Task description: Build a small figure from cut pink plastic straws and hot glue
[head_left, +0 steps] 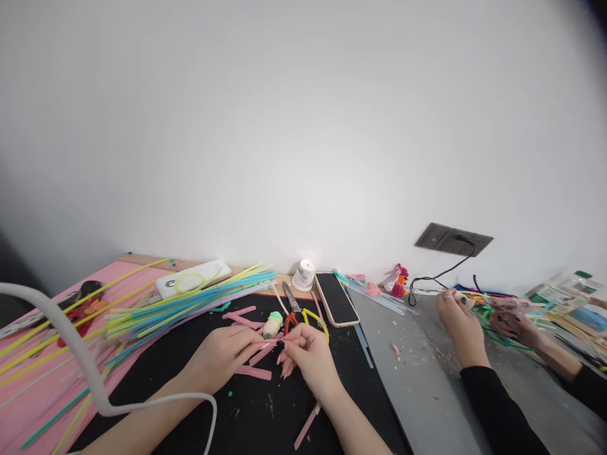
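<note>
Over one mat (258, 414), left fingers (251, 341) and right fingers (294, 344) pinch one pink strip (272, 341).

1 head view | faces forward and down | black mat (351, 373) near below | wall (303, 139) ahead

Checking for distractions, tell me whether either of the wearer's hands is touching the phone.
No, the phone lies apart, while the left hand and right hand meet at a thin pink strip.

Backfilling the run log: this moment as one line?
left hand: pinching pink strip | right hand: pinching same strip | nearby: pliers, phone
</note>
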Demonstrator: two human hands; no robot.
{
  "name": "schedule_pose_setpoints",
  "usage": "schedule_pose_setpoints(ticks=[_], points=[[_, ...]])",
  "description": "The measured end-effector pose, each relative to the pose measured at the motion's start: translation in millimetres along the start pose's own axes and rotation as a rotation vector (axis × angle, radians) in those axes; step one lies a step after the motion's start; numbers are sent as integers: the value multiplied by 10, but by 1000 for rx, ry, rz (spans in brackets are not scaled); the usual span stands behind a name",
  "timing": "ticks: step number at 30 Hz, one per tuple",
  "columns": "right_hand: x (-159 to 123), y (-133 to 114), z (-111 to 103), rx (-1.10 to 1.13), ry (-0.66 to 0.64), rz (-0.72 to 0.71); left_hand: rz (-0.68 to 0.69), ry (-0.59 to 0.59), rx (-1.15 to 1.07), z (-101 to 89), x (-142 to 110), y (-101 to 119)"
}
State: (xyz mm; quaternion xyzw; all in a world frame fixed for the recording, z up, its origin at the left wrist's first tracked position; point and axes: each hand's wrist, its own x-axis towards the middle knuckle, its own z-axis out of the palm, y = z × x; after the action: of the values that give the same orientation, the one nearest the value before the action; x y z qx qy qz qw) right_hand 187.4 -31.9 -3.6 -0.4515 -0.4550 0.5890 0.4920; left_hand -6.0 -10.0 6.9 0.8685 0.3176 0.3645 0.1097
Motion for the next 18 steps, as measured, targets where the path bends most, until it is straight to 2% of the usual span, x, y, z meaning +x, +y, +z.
schedule_pose_setpoints(ticks=[6,10,18], points=[[7,-38,-10,-2,52,-42,-54,-20,-53,-2,5,-16],[13,-32,-21,-3,36,-43,-64,-19,-58,0,-7,-29],[7,-30,-15,-41,35,-30,39,-16,-3,-27,6,-27]])
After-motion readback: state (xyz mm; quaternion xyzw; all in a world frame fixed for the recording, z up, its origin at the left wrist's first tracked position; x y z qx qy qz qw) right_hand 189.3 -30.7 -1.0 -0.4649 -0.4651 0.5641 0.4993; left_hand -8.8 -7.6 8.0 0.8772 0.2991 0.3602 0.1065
